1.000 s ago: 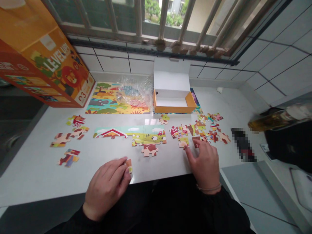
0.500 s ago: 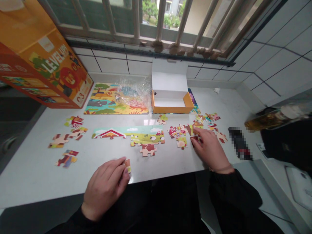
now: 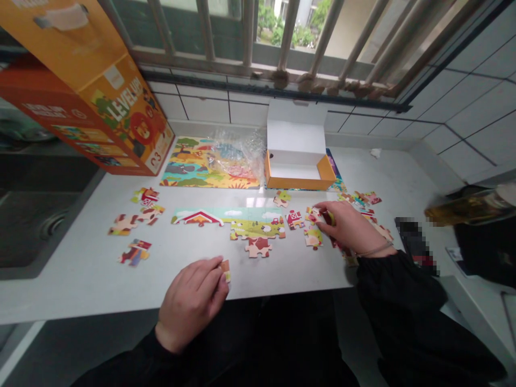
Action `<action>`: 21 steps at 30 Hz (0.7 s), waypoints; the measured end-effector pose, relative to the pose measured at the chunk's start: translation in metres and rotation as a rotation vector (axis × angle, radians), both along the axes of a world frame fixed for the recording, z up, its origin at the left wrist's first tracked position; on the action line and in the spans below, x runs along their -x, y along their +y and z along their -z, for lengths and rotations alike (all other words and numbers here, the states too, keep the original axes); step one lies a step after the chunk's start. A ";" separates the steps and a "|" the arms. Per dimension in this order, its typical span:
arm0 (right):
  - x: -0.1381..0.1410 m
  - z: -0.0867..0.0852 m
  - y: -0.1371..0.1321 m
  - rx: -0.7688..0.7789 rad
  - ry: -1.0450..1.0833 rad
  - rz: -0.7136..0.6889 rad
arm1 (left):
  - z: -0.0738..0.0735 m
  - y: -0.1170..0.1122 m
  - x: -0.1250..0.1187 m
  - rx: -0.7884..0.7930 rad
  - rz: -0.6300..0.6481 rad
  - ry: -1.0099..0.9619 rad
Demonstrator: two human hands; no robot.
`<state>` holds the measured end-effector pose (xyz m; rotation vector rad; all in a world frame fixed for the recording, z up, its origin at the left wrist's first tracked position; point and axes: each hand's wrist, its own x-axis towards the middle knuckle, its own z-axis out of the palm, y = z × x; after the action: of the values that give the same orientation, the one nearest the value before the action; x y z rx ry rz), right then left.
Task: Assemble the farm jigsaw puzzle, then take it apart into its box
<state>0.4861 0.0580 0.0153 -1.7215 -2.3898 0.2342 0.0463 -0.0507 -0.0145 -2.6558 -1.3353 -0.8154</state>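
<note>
A small jigsaw piece (image 3: 225, 270) is pinched against the left hand (image 3: 189, 303) at the lower middle of the frame, while the right hand (image 3: 350, 228) is laid beside and over loose pieces (image 3: 313, 236) right of centre. A part-assembled farm puzzle (image 3: 228, 223) is laid on the white countertop (image 3: 80, 290), below an open orange box (image 3: 300, 161).
</note>
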 end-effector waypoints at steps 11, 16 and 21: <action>0.015 -0.005 -0.030 -0.202 0.116 0.114 | 0.003 0.000 0.000 0.008 0.001 0.006; 0.055 -0.014 -0.077 -0.166 0.236 -0.059 | 0.002 -0.001 0.001 -0.003 -0.003 0.007; 0.075 -0.006 -0.114 -0.051 0.303 -0.168 | 0.000 0.001 0.000 -0.013 0.002 0.005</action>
<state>0.4111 -0.0558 0.0216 -1.3537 -2.2921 0.4218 0.0459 -0.0501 -0.0143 -2.6476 -1.3224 -0.8138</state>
